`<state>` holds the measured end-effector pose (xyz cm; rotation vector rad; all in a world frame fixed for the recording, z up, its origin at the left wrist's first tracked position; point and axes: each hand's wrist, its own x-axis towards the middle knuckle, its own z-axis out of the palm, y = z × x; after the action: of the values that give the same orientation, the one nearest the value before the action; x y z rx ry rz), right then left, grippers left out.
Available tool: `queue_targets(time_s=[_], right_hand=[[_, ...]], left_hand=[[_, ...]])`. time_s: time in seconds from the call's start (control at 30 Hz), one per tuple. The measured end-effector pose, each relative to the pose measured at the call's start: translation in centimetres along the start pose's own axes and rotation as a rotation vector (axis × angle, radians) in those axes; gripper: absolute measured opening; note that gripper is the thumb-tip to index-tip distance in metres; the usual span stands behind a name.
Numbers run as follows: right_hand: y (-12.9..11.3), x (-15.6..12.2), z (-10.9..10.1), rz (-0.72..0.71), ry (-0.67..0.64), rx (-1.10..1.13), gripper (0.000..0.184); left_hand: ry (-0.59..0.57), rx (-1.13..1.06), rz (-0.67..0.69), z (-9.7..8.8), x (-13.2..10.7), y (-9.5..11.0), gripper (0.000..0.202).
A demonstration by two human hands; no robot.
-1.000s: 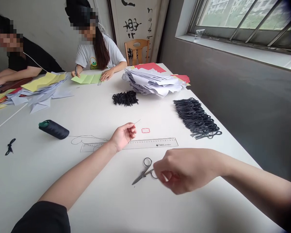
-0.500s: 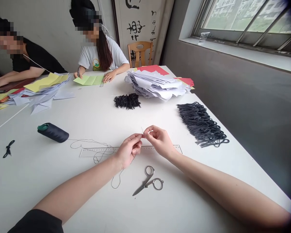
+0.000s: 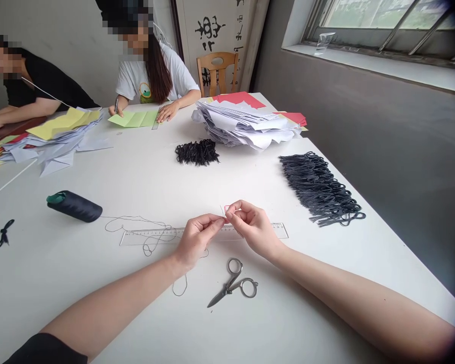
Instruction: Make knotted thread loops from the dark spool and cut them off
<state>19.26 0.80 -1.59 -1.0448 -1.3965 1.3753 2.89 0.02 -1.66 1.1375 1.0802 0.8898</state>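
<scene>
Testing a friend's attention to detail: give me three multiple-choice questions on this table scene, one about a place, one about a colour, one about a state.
1. Where do the steel scissors lie?
A. On the white paper stack
B. Nearer the person than the clear plastic ruler
C. On the window sill

2. What colour is the end cap of the dark thread spool?
A. Green
B. Red
C. Yellow

3. How do the left hand and right hand stand?
A. Apart, flat on the table
B. The left grips the scissors
C. Fingertips together above the ruler

Answers:
1. B, they lie below the ruler in the view.
2. A, the cap shows green.
3. C, the fingertips meet over the ruler.
</scene>
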Motion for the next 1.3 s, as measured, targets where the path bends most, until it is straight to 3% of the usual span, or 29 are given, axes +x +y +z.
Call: queue_targets(time_s=[0.3,0.47,0.57,0.87,1.1,1.3], right_hand=[[-0.21,0.12,-0.15,0.039,0.020,0.013,0.034],[-0.21,-0.08,0.00,0.167,-0.032,0.034,0.046],[0.10,-0.14,0.22,0.210,-0.051,0.018,0.050],[0.35,-0.14,0.38,0.161,-0.017,0.079,0.036],[0.28,-0.12,0.27,0.136,-0.008,0.051,0.037],[0.23,-0.05,0.13,0.103,-0.049,-0.028,0.040]], left_hand=[[0.022,0.013,0.042,0.21,0.08,0.05,0.023],[0.093,-0.005,0.062,0.22,0.14,-0.11,0.021],[0.050,0.002,0.102,0.25,0.17,-0.19,0.020],[-0.016,0.057,0.115,0.11,0.24,-0.32,0.022],[-0.007,0.057,0.116,0.13,0.22,-0.53,0.022],[0.004,-0.155,0.065,-0.32,0.58,-0.83,0.022]])
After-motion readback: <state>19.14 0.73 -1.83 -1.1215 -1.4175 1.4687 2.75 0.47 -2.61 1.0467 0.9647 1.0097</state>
